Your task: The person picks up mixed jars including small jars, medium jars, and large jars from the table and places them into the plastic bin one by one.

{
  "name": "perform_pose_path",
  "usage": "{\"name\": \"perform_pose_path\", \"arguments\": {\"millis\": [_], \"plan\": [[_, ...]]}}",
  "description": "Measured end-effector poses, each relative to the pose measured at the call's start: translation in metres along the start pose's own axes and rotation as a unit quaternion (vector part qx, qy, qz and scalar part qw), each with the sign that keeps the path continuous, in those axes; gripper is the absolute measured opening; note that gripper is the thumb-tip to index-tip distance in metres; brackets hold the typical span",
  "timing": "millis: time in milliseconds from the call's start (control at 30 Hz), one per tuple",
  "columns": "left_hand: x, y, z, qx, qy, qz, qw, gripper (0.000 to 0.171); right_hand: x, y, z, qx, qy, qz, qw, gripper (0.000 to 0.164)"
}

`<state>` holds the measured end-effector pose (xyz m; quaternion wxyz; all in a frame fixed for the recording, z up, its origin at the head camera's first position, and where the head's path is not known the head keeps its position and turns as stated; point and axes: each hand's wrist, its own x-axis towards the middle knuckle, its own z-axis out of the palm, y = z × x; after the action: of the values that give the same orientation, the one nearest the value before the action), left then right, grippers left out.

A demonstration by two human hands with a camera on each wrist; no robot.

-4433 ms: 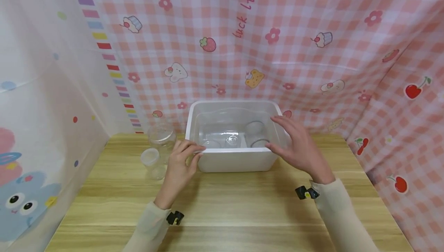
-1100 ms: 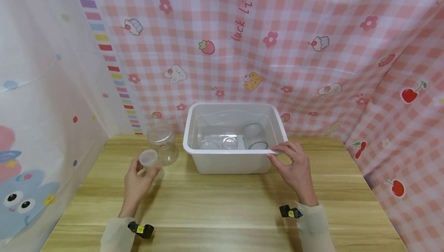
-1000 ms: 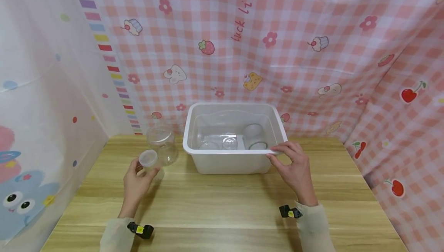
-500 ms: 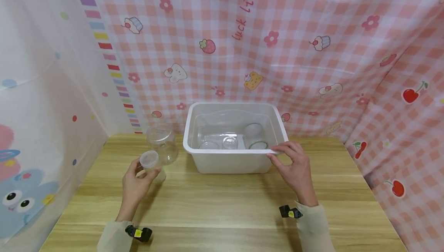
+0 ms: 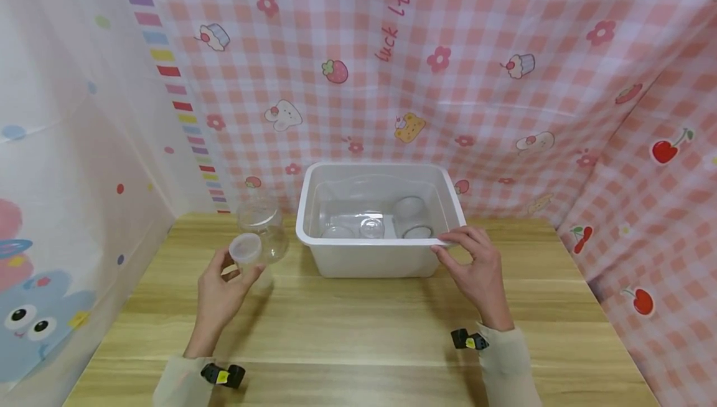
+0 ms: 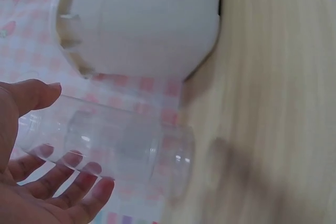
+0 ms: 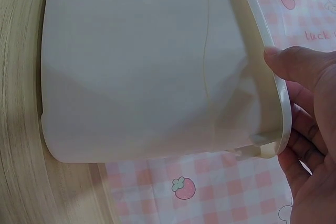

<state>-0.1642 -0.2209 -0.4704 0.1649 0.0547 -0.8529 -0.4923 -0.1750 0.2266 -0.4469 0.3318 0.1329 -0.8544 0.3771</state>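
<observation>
My left hand (image 5: 221,292) grips a small clear jar (image 5: 245,249) with a frosted lid, left of the bin. In the left wrist view the thumb and fingers wrap the clear jar (image 6: 107,137) from both sides, and its base end is close over the table. Right behind it stands a larger clear jar (image 5: 273,242). My right hand (image 5: 475,273) pinches the front right corner rim of a white plastic bin (image 5: 375,261); the right wrist view has the thumb on one side of the rim and fingers on the other. Several clear jars (image 5: 410,213) lie inside the bin.
A wood-grain table (image 5: 358,338) carries everything. The bin stands near its back edge, against a pink checked cloth (image 5: 358,121). A white printed cloth (image 5: 84,145) hangs along the left, and more checked cloth closes the right side.
My left hand has left the bin's front rim and taken hold of the small jar, now slightly raised. My right hand has shifted from the bin's right side to its front corner rim.
</observation>
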Motion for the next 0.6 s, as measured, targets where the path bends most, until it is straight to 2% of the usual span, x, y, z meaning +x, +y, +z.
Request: {"name": "perform_pose_path", "arguments": {"millis": [400,600], "plan": [[0.003,0.033,-0.006,-0.006,-0.003,0.04,0.9992,0.057,0.001,0.0,-0.003,0.003,0.0,0.002,1.0,0.021],[0.005,0.045,-0.014,-0.015,-0.004,0.067,0.9976,0.059,0.001,0.001,0.0,0.015,0.005,-0.011,1.0,0.02]]}}
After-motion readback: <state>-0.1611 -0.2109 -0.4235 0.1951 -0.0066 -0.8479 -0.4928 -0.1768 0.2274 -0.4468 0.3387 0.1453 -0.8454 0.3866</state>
